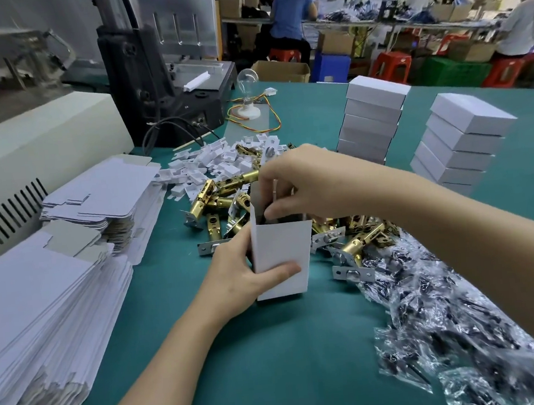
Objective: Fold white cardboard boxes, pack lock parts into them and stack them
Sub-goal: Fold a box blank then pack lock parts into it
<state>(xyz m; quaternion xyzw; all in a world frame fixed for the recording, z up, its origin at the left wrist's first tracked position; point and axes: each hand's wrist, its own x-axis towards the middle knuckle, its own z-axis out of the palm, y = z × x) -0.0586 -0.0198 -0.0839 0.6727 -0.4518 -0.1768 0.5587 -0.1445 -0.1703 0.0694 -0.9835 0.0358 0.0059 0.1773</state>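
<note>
two bare arms reach in from the near edge over a green table [273, 363]. the left hand [233, 279] holds a white box [279, 249] that stands up in the middle of the table. its thumb lies flat across the front of the box and its fingers wrap round the left side. the top of the box is open, and one flap sticks up at the far side. the right hand [302, 179] comes down on that open top with bent fingers. its thumb dips into the box and its fingers curl over the flap, so it pinches the flap. what is inside the box is too dark to tell.

on the near left lies a big pile of flat white cardboard [43, 312], and a smaller pile [103, 197] sits just behind it. behind the box is a heap of gold and silver lock parts [220, 200], and little white plastic bits [204, 162] lie past them. on the near right is a shiny heap of clear bags [445, 299] with dark bits inside.

far right of the hands stand two towers of shut white boxes, one [371, 119] nearer the middle and one [460, 143] further right. a light bulb [246, 78] stands at the far side beside a dark machine [152, 83]. other people sit at tables far away.
</note>
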